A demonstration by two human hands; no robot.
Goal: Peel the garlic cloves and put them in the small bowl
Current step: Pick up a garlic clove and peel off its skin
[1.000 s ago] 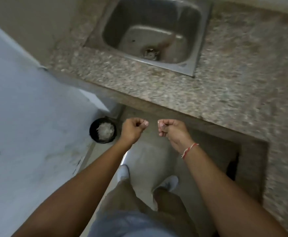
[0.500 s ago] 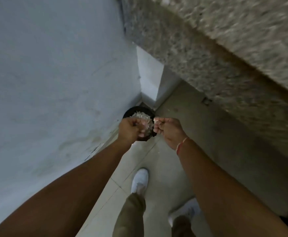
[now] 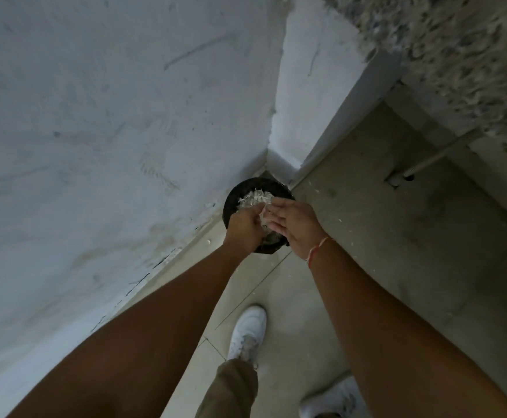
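A person stands over a black bin (image 3: 231, 203) set on the floor (image 3: 366, 236) in the corner where a pale plastered wall (image 3: 110, 131) meets a white pillar (image 3: 303, 86); the bin holds a heap of white papery garlic skins (image 3: 253, 199). Both bare arms reach down and forward, the hands meeting directly above the bin's mouth. The left hand (image 3: 244, 227) has its fingers curled inward, with pale scraps of skin showing at the fingertips; whether it grips them firmly cannot be told. The right hand (image 3: 294, 223) is spread wider, its fingers (image 3: 276, 206) fairly straight and brushing against the left hand's; a thin red thread bracelet (image 3: 317, 251) circles its wrist. No garlic clove or small bowl can be made out; only skins are visible, in the bin and between the hands. Small white flecks of skin (image 3: 341, 220) lie scattered on the floor near the bin. A speckled granite worktop (image 3: 457, 55) juts in from the upper right, blurred; below it a thin grey pipe (image 3: 439, 156) runs down toward the floor. At the bottom, a white shoe (image 3: 247, 333) and an olive trouser leg (image 3: 231, 387) stand on the tiles, with the second white shoe (image 3: 330, 399) partly in view at the lower edge.
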